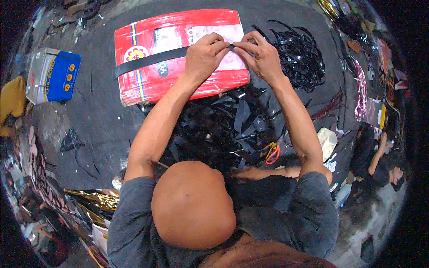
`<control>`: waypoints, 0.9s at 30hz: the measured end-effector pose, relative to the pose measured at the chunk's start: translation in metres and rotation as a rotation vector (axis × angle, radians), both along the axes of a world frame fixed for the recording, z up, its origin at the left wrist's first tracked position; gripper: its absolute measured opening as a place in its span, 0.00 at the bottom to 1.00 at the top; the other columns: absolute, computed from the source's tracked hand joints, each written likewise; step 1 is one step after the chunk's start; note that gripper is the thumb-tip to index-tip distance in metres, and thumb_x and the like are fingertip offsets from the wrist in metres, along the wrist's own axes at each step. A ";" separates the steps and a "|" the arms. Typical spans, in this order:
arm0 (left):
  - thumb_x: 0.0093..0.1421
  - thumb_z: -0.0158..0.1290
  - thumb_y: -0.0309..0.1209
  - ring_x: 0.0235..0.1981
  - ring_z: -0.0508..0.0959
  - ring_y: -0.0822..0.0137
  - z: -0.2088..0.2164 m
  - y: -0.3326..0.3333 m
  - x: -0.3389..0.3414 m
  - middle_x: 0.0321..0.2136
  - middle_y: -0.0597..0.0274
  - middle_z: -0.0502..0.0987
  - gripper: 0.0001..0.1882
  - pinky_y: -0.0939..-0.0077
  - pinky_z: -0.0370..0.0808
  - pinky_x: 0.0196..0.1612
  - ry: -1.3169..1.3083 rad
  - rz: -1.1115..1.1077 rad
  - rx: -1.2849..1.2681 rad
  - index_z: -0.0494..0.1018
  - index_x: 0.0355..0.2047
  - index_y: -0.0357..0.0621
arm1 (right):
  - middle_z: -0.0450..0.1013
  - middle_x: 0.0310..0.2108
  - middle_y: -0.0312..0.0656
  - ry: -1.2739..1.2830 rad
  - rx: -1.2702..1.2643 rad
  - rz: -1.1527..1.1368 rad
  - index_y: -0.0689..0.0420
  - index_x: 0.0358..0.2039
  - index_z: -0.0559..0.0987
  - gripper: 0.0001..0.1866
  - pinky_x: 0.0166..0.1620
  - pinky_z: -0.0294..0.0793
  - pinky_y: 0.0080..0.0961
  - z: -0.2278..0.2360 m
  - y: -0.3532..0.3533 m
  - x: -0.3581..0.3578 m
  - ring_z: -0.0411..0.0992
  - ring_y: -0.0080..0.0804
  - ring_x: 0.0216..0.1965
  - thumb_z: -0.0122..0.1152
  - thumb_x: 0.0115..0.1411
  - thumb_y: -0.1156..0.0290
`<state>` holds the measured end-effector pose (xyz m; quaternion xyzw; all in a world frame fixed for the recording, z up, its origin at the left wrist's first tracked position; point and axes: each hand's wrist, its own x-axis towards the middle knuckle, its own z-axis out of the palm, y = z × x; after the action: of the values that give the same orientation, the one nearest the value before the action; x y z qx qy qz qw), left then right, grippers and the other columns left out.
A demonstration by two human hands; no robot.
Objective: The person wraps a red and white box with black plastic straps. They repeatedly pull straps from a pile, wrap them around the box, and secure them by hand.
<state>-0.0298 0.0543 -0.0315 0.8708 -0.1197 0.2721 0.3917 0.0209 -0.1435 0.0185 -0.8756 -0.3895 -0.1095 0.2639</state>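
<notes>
A red plastic-wrapped block lies on the dark floor mat in front of me. Across it runs a flat black strip, which passes under my left hand. My left hand and my right hand meet over the block's right part, thumbs and fingers closed in pinches. Between the fingertips shows a small black piece, gripped from both sides. Whether it joins the long strip is hidden by my left hand.
A heap of thin black strips lies right of the block, with wider black scraps nearer me. A blue and white tin stands left. An orange-red loop lies by my leg. Another person is far right.
</notes>
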 end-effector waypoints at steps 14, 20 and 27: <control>0.52 0.68 0.32 0.36 0.83 0.63 0.011 0.002 0.003 0.34 0.61 0.81 0.11 0.71 0.79 0.40 0.148 -0.039 -0.118 0.85 0.37 0.47 | 0.70 0.34 0.38 0.078 0.230 -0.007 0.51 0.39 0.88 0.12 0.39 0.74 0.26 -0.017 -0.006 0.006 0.72 0.29 0.35 0.75 0.53 0.67; 0.50 0.69 0.33 0.30 0.81 0.66 0.006 0.002 0.007 0.31 0.63 0.81 0.11 0.72 0.77 0.35 0.254 -0.023 -0.277 0.85 0.34 0.48 | 0.72 0.33 0.35 0.269 0.301 -0.128 0.51 0.38 0.89 0.10 0.37 0.72 0.21 -0.026 -0.004 0.008 0.71 0.23 0.35 0.73 0.55 0.69; 0.55 0.66 0.32 0.33 0.82 0.66 0.013 0.002 0.008 0.33 0.59 0.83 0.07 0.72 0.78 0.38 0.294 0.002 -0.182 0.84 0.33 0.44 | 0.73 0.31 0.37 0.343 0.464 -0.167 0.51 0.34 0.88 0.07 0.35 0.71 0.24 -0.045 0.004 0.009 0.71 0.26 0.31 0.73 0.53 0.67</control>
<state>-0.0220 0.0566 -0.0181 0.8623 -0.0350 0.1519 0.4818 0.0299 -0.1399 -0.0267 -0.8268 -0.2303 -0.0674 0.5088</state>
